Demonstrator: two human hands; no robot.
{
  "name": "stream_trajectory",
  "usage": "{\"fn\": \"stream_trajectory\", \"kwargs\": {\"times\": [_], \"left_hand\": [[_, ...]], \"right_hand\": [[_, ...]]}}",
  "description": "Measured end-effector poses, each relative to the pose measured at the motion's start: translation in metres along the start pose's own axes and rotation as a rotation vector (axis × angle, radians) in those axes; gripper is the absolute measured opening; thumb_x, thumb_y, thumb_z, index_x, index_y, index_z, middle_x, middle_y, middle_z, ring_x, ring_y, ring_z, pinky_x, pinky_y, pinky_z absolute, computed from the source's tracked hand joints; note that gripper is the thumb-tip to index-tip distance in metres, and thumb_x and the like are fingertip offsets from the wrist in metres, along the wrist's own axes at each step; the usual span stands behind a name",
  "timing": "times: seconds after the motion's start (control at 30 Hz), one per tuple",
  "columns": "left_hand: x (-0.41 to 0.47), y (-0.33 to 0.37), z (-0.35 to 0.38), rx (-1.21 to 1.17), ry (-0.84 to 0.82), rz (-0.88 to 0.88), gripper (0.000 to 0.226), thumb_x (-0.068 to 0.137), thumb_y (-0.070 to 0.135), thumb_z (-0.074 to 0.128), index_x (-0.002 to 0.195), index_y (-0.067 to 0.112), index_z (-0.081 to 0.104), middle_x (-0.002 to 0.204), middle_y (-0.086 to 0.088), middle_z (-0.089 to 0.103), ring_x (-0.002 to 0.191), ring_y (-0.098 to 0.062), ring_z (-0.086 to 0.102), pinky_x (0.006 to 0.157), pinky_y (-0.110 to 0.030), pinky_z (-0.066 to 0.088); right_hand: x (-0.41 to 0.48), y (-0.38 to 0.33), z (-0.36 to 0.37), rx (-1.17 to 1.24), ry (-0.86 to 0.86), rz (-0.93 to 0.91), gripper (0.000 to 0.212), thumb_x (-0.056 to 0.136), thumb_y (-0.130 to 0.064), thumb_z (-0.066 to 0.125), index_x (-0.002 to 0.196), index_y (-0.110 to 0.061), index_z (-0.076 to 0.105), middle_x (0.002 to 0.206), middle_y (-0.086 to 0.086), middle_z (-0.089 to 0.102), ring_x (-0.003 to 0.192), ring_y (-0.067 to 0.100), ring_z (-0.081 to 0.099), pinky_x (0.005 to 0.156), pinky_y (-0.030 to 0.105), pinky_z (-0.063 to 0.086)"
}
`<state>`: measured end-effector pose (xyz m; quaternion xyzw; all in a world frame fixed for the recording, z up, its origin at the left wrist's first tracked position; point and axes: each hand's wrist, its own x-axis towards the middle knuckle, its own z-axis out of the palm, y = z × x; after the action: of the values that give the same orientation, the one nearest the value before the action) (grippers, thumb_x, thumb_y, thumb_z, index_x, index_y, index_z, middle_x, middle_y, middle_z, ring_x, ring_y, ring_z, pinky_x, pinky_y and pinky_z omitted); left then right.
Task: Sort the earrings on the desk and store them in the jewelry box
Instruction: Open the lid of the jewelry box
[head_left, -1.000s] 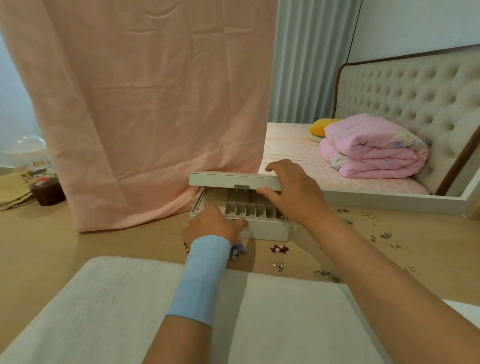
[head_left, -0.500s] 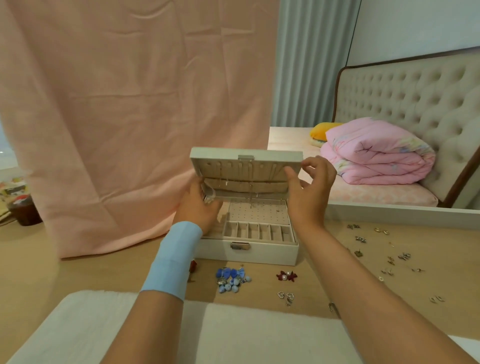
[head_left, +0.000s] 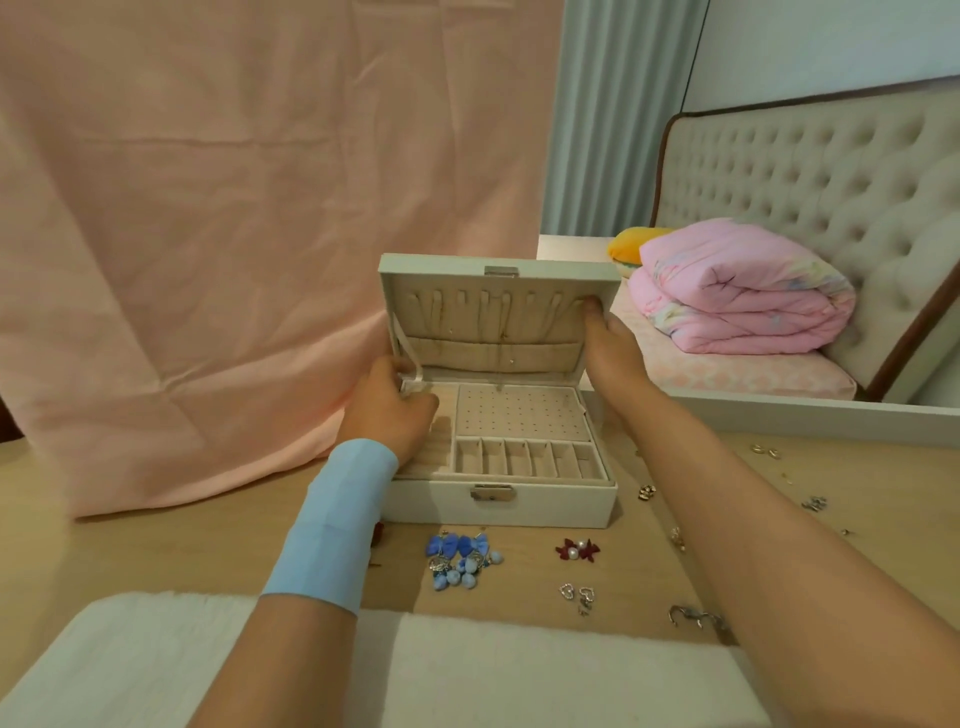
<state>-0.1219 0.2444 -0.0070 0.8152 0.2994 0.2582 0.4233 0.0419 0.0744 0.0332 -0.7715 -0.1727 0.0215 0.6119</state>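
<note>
A white jewelry box stands open on the wooden desk, its lid upright. Inside are a dotted stud pad and a row of small compartments. My left hand, with a blue band on the wrist, rests on the box's left inner edge by the lid strap. My right hand grips the lid's right side. In front of the box lie blue bow earrings, dark red pearl earrings and silver heart earrings. More small earrings are scattered to the right.
A pink cloth hangs behind the box. A white cloth covers the near desk edge. Beyond the desk to the right is a bed with a folded pink quilt and a tufted headboard.
The lid has gone from barely raised to fully upright, with my right hand riding up its right side. The view has come closer and tilted down, showing more earrings.
</note>
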Motion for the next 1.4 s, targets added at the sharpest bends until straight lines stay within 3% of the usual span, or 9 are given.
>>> {"fn": "stream_trajectory", "kwargs": {"times": [0.1, 0.37, 0.53, 0.63, 0.73, 0.8, 0.93, 1.2, 1.4], "left_hand": [[-0.001, 0.001, 0.002, 0.018, -0.016, 0.022, 0.044, 0.087, 0.023, 0.062, 0.129, 0.027, 0.049, 0.137, -0.003, 0.049, 0.108, -0.018, 0.052, 0.084, -0.031, 0.041], [-0.011, 0.003, 0.014, 0.226, -0.074, 0.106, 0.048, 0.095, 0.015, 0.057, 0.139, 0.026, 0.042, 0.144, -0.002, 0.047, 0.12, -0.025, 0.053, 0.09, -0.027, 0.038], [-0.012, 0.002, 0.013, 0.198, -0.116, 0.136, 0.051, 0.097, 0.011, 0.055, 0.142, 0.031, 0.04, 0.118, 0.006, 0.055, 0.072, 0.0, 0.049, 0.056, -0.006, 0.035], [-0.013, 0.002, 0.014, 0.204, -0.125, 0.165, 0.051, 0.097, 0.013, 0.055, 0.142, 0.031, 0.039, 0.127, 0.004, 0.054, 0.073, 0.002, 0.047, 0.064, -0.011, 0.04], [-0.013, 0.006, 0.015, 0.326, -0.1, 0.189, 0.052, 0.096, 0.027, 0.056, 0.145, 0.028, 0.037, 0.149, 0.001, 0.039, 0.118, -0.018, 0.051, 0.1, -0.032, 0.042], [-0.013, 0.009, 0.018, 0.42, -0.046, 0.233, 0.057, 0.096, 0.039, 0.054, 0.147, 0.029, 0.034, 0.155, -0.003, 0.031, 0.137, -0.025, 0.035, 0.111, -0.04, 0.034], [-0.02, 0.021, 0.021, 0.475, 0.03, 0.337, 0.062, 0.092, 0.048, 0.054, 0.148, 0.034, 0.032, 0.158, -0.006, 0.024, 0.142, -0.028, 0.024, 0.114, -0.044, 0.028], [-0.017, 0.014, 0.026, 0.559, -0.203, 0.256, 0.084, 0.083, 0.069, 0.055, 0.152, 0.046, 0.013, 0.163, 0.003, -0.016, 0.151, -0.025, -0.007, 0.122, -0.048, 0.011], [-0.014, 0.014, 0.026, 0.529, -0.269, 0.257, 0.083, 0.083, 0.069, 0.055, 0.151, 0.05, 0.013, 0.163, 0.005, -0.018, 0.151, -0.027, -0.006, 0.121, -0.05, 0.015]], "right_hand": [[0.012, -0.002, -0.004, -0.067, 0.057, 0.02, 0.045, 0.108, -0.048, 0.029, 0.112, -0.015, 0.059, 0.096, 0.0, 0.059, 0.084, 0.014, 0.055, 0.081, 0.032, 0.035], [0.021, 0.006, -0.001, -0.097, 0.127, 0.071, 0.063, 0.101, -0.064, 0.036, 0.113, -0.008, 0.062, 0.102, 0.006, 0.063, 0.097, 0.028, 0.059, 0.078, 0.035, 0.041], [0.017, 0.015, -0.008, -0.181, 0.149, 0.075, 0.056, 0.106, -0.055, 0.032, 0.073, -0.014, 0.05, 0.076, 0.002, 0.056, 0.078, 0.024, 0.053, 0.058, 0.031, 0.033], [0.016, 0.012, -0.015, -0.221, 0.156, 0.111, 0.053, 0.105, -0.055, 0.037, 0.104, -0.009, 0.063, 0.107, 0.011, 0.067, 0.099, 0.031, 0.06, 0.074, 0.034, 0.043], [-0.003, 0.012, -0.017, -0.334, 0.183, 0.014, 0.07, 0.102, -0.04, 0.05, 0.16, -0.015, 0.018, 0.158, 0.016, 0.033, 0.139, 0.037, 0.041, 0.108, 0.046, 0.039], [-0.028, 0.012, -0.015, -0.485, 0.215, -0.209, 0.085, 0.1, -0.033, 0.055, 0.162, -0.019, -0.002, 0.167, 0.014, 0.01, 0.15, 0.034, 0.021, 0.118, 0.05, 0.027], [-0.06, 0.023, -0.015, -0.78, 0.142, -0.523, 0.088, 0.098, -0.038, 0.054, 0.162, -0.024, -0.006, 0.169, 0.012, -0.011, 0.156, 0.031, -0.002, 0.125, 0.054, 0.011], [-0.04, 0.036, -0.012, -0.936, -0.21, -0.335, 0.091, 0.098, -0.063, 0.043, 0.16, -0.033, -0.015, 0.162, 0.005, -0.037, 0.147, 0.02, -0.038, 0.124, 0.058, -0.005], [-0.044, 0.033, -0.012, -0.975, -0.255, -0.316, 0.088, 0.098, -0.066, 0.038, 0.16, -0.033, -0.014, 0.161, 0.006, -0.039, 0.145, 0.022, -0.042, 0.124, 0.057, -0.008]]}}
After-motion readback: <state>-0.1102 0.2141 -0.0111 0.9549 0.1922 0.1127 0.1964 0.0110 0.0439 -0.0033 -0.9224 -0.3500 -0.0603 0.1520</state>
